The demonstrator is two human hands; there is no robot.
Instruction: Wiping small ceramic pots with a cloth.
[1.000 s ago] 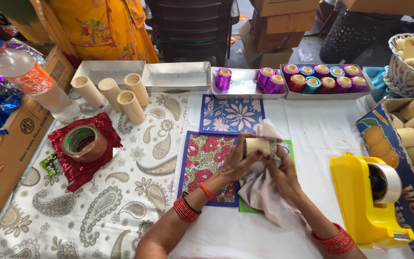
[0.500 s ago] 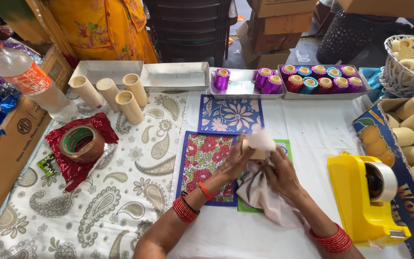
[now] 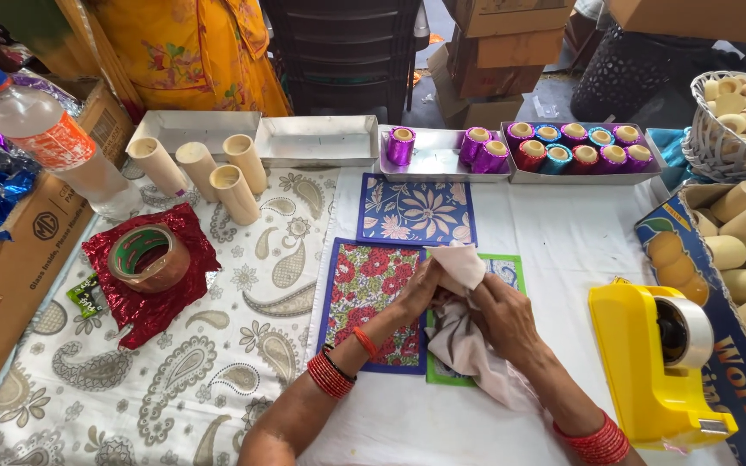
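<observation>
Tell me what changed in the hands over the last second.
A second ago the tube's open top showed above the cloth; now the pale cloth covers it completely, bunched over the top. Both the left hand and the right hand keep hold of the bundle over the floral sheets. The tape roll, yellow dispenser and trays stayed put.

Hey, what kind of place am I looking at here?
Probably a small handicraft workshop or packing table. Plain cardboard tubes stand by trays of foil-wrapped ones, a yellow tape dispenser sits at hand, and both hands work a pale cloth.
</observation>
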